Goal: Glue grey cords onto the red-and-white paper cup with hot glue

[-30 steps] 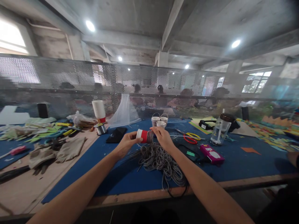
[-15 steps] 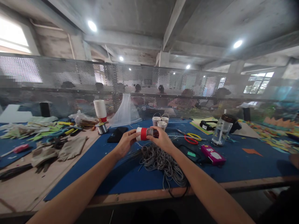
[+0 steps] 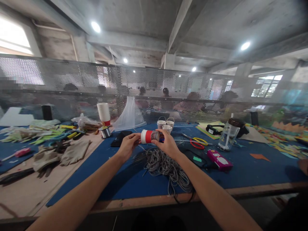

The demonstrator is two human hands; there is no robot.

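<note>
One tangled heap of grey cord [image 3: 166, 166] lies on the blue mat [image 3: 141, 186] on the near side of the grip, just below it. Above the heap I see the red-and-white cup [image 3: 148, 136], turned on its side, its long axis running nearly level from left to right; the plain white end points to the left, and the darker, grey-brown end goes into the right hand [image 3: 167, 142]. That hand is closed around its end, thumb below and fingers over the top. The left hand [image 3: 128, 147] has its fingertips at the white end; whether they press on it I cannot tell. A purple box [image 3: 219, 159] sits well to the right of the grip, with scissors [image 3: 199, 148] nearer to it. Left of the grip lies a dark flat phone [image 3: 117, 140]. Beyond the right hand stand three little white pails [image 3: 166, 129], and farthest off, a perforated metal screen [image 3: 151, 80].
</note>
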